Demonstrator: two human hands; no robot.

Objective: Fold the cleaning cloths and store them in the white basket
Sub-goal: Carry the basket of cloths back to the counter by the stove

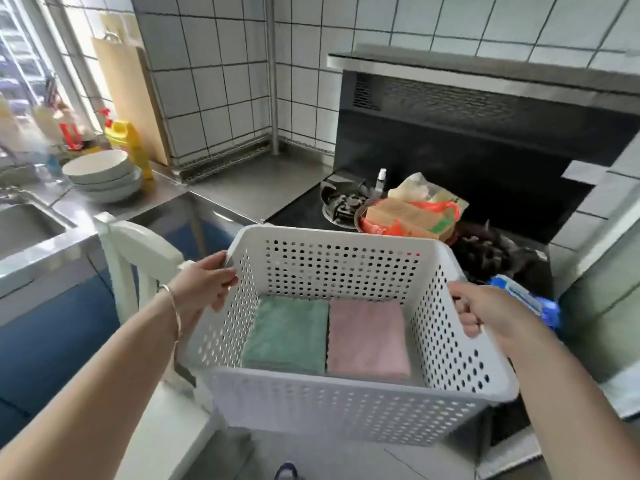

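Note:
I hold the white perforated basket [346, 407] in the air in front of me, above the floor. My left hand [202, 284] grips its left rim, fingers curled over the edge. My right hand [479, 308] grips the right rim the same way. Inside, on the bottom, lie two folded cloths side by side: a green cloth [287, 336] on the left and a pink cloth [367, 337] on the right, both flat.
A white chair [138, 251] stands just left of the basket. Behind are a steel counter with stacked bowls [102, 174], a sink [24, 226] at far left, and a gas stove [343, 202] with bags [415, 209] on it. A blue packet [526, 299] lies at the right.

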